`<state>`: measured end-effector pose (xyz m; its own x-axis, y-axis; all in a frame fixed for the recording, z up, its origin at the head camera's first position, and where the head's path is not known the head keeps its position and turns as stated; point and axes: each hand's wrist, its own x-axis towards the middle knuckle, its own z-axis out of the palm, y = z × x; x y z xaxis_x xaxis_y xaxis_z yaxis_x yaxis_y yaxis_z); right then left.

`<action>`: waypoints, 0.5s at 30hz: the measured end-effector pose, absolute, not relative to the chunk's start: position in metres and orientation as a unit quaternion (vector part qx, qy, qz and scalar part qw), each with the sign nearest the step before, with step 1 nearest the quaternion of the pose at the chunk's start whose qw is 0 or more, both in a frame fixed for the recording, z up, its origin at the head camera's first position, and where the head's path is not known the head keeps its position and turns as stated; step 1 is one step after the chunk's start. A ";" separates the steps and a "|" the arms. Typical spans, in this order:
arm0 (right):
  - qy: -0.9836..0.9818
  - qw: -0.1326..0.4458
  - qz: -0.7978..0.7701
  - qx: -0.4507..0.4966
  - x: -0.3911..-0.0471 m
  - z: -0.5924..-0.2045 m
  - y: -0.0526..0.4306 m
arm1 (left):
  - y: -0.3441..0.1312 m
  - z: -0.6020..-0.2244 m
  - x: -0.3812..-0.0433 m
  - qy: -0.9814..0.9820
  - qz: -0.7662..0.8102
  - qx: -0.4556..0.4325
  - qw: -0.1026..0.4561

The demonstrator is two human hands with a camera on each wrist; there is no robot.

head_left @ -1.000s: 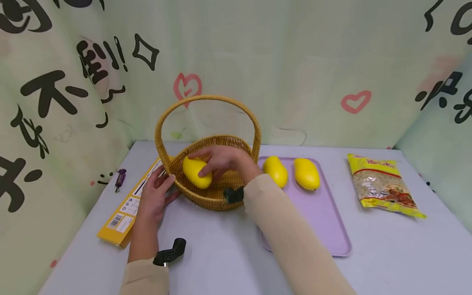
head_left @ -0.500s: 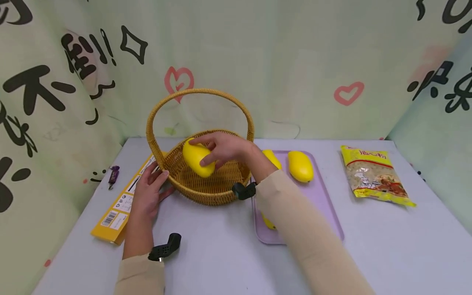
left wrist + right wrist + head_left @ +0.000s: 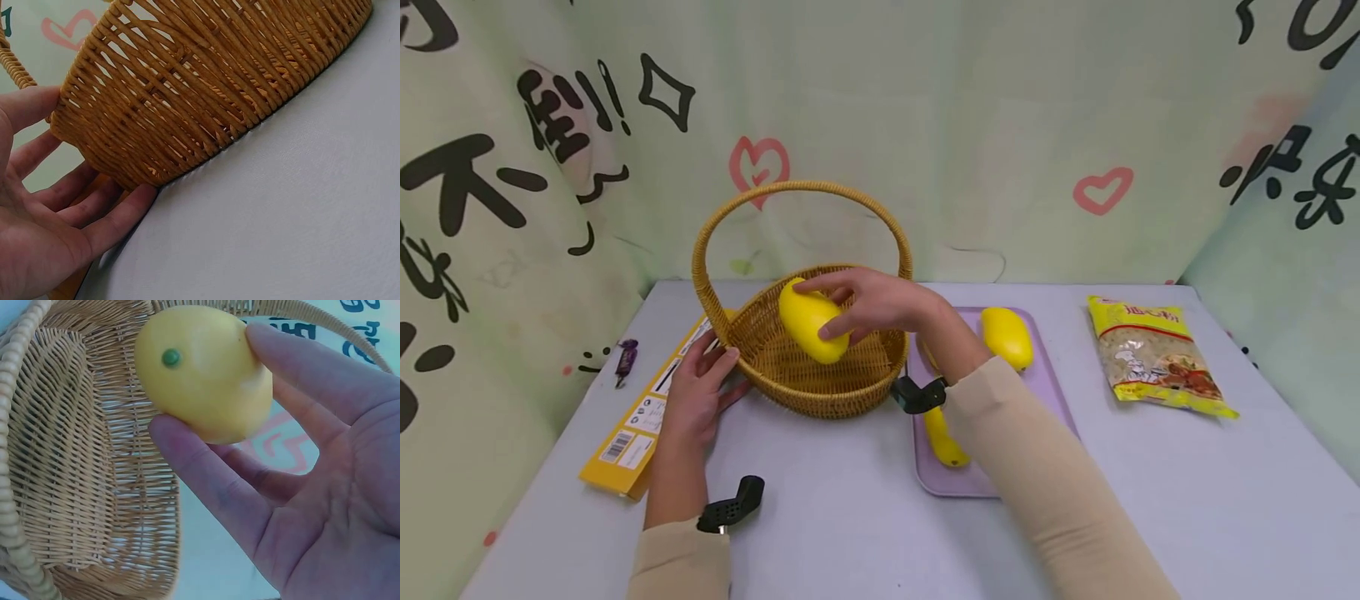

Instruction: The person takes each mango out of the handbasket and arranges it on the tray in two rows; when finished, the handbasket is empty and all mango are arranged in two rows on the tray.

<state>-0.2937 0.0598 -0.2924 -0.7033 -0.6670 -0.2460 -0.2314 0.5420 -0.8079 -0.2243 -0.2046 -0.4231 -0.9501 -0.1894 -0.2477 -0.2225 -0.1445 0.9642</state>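
Note:
A yellow mango [image 3: 811, 323] is pinched between the thumb and fingers of my right hand [image 3: 883, 302], above the inside of a wicker basket [image 3: 820, 404] with a tall hoop handle. Its green stem spot shows in the right wrist view, where the mango [image 3: 200, 375] appears off the basket's weave [image 3: 134, 487]. My left hand [image 3: 700, 392] touches the left side of the basket. In the left wrist view, thumb and extended fingers of the left hand [image 3: 50, 231] lie against the rim and outer wall of the basket [image 3: 206, 81].
To the right is a lilac tray [image 3: 1052, 383] with a mango [image 3: 1007, 337] and another mango [image 3: 943, 437], partly behind the right arm. Farther right lies a yellow food packet [image 3: 1161, 354]. A yellow box [image 3: 625, 450] and a purple wrapped candy [image 3: 627, 360] lie at left.
My right hand has lifted the mango up from low in the basket and moved slightly right. The left hand stays at the basket's side; the head view has shifted a little.

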 end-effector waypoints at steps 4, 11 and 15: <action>0.838 0.271 -0.383 -0.278 -0.289 -0.288 0.065 | -0.204 -0.423 -0.224 0.654 0.739 -0.161 0.014; 0.849 0.245 -0.371 -0.285 -0.278 -0.281 0.081 | -0.204 -0.421 -0.222 0.657 0.737 -0.161 0.017; 0.850 0.239 -0.375 -0.282 -0.271 -0.276 0.091 | -0.204 -0.420 -0.222 0.656 0.738 -0.158 0.019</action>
<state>-0.2706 0.0915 -0.2758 -0.7271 -0.6584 -0.1943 -0.3004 0.5596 -0.7724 -0.2223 -0.2041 -0.4199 -0.9492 -0.1788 -0.2589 -0.2362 -0.1385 0.9618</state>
